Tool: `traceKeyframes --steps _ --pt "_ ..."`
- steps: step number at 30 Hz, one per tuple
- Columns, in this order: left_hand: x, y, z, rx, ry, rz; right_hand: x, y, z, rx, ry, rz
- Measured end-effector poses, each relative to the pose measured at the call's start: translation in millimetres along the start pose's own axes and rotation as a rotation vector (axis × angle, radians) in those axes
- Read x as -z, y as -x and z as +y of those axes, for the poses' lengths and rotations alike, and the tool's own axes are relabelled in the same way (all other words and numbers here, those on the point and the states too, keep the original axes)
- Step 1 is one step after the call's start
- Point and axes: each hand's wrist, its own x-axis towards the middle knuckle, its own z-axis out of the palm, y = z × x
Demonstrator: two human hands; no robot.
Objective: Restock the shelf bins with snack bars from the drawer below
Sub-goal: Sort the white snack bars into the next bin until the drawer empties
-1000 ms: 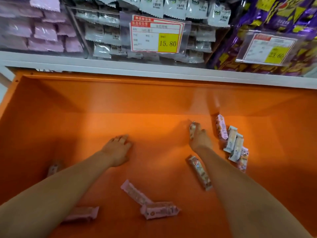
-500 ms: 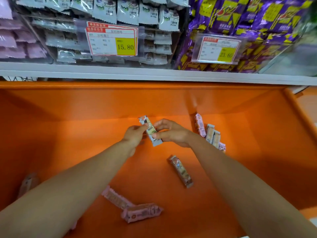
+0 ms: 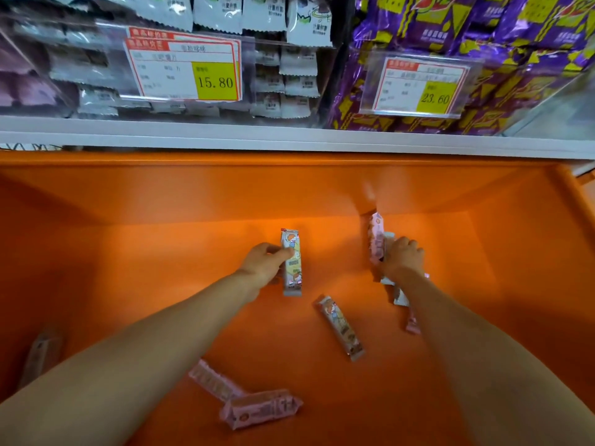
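fingers (image 3: 272, 249) of left hand (image 3: 262, 267) pinch snack bar (image 3: 292, 268) at its side, bar pointing toward back wall of orange drawer (image 3: 128, 252), forearm stretched forward. right hand (image 3: 404, 259) knuckles up, fingers curled down onto bar cluster (image 3: 376, 243) at drawer's right rear; gripping or only touching, cannot tell. loose bar (image 3: 339, 326) lies between forearms.

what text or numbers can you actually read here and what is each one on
"15.80": yellow patch of the left price tag
"23.60": yellow patch of the right price tag
Other print on both tags: too blurred to read
Print on the white packets, purple packets and snack bars: too small or blurred to read
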Motion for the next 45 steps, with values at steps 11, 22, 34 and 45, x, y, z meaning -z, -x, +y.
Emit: traceKeyframes --steps 11,22,34,45 --pt "12 5 -2 0.03 0.009 -0.009 25 13 -25 -0.019 -0.71 -0.091" --pt "40 38 18 0.022 0.228 -0.059 85 94 -85 0.475 -1.447 -0.844" --pt "102 79 42 -0.023 0.404 -0.078 111 151 -145 0.61 -1.443 -0.677" --pt "119 105 72 -0.053 0.422 -0.087 142 180 -146 0.607 -1.503 -0.357"
